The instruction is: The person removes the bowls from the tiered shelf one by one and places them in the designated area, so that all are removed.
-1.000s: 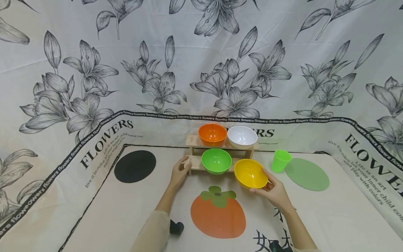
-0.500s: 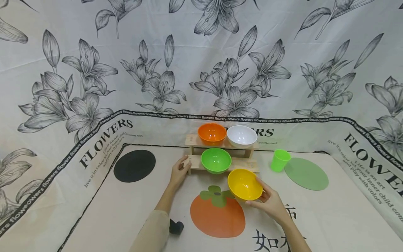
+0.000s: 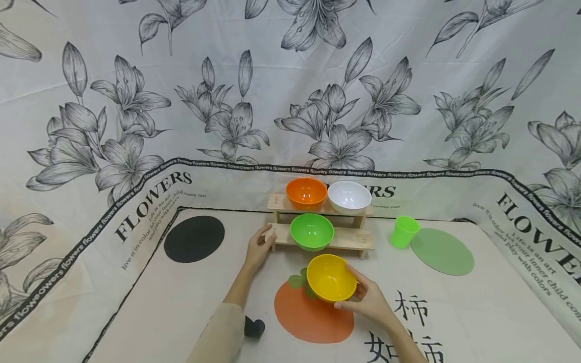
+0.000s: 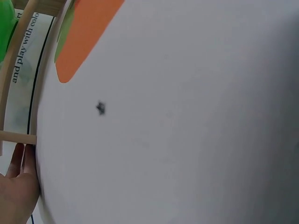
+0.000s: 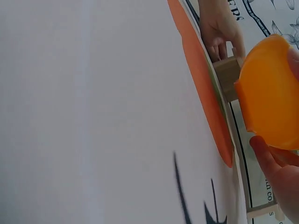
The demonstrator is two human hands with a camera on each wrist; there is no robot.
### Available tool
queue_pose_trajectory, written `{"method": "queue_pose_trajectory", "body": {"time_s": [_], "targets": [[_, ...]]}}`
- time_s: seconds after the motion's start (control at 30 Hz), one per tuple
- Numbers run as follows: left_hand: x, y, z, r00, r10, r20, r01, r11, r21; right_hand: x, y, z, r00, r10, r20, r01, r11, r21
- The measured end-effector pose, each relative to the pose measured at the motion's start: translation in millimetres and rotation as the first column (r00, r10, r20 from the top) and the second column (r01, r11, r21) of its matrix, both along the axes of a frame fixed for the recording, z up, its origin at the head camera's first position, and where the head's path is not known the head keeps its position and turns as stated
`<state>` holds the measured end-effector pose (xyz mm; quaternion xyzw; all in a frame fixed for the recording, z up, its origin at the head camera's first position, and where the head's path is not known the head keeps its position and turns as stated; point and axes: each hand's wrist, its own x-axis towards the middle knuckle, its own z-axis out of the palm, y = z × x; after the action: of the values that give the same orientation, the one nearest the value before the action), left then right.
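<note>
My right hand (image 3: 368, 302) holds a yellow bowl (image 3: 331, 278) by its right side, thumb low and fingers at the rim. The bowl is over the printed orange persimmon, in front of a two-step wooden stand (image 3: 350, 240). In the right wrist view the bowl (image 5: 267, 95) is seen from its side, tilted. My left hand (image 3: 258, 248) grips the left end of the stand's lower step; the left wrist view has its fingers (image 4: 29, 161) against the stand's end. A green bowl (image 3: 312, 232) sits on the lower step. On the upper step are an orange bowl (image 3: 306, 193) and a white bowl (image 3: 349, 197).
Right of the stand is a bright green cup (image 3: 405, 232), beside a round green mat (image 3: 442, 251). A round black mat (image 3: 194, 239) lies at the left. Flower-printed cloth (image 3: 236, 121) hangs behind the table. A small black object (image 3: 254, 327) shows near my left sleeve.
My right hand has carried the yellow bowl off the lower step's right end, leftward and nearer to me, over the persimmon print. My left hand has stayed at the stand.
</note>
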<state>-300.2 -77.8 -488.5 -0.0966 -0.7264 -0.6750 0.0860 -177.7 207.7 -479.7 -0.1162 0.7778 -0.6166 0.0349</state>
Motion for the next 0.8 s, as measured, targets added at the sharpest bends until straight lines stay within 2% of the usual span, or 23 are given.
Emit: {"method": "queue_pose_trajectory", "body": {"time_s": [0.2, 0.5, 0.8], "targets": [[-0.3, 0.4, -0.1, 1.000, 0.000, 0.029, 0.000, 1.000, 0.009, -5.0, -16, -5.2, 0.997, 0.076, -0.012, -0.076, 0.996, -0.052], [0.0, 0.5, -0.2, 0.999, 0.012, 0.029, -0.012, 1.000, 0.018, -11.7, -38, -11.0, 0.984, 0.153, -0.091, -0.156, 0.987, -0.026], [-0.3, -0.2, 0.6, 0.999, 0.012, 0.042, -0.012, 1.000, 0.020, -12.4, -50, -16.2, 0.978, 0.202, -0.059, -0.206, 0.976, -0.072]]}}
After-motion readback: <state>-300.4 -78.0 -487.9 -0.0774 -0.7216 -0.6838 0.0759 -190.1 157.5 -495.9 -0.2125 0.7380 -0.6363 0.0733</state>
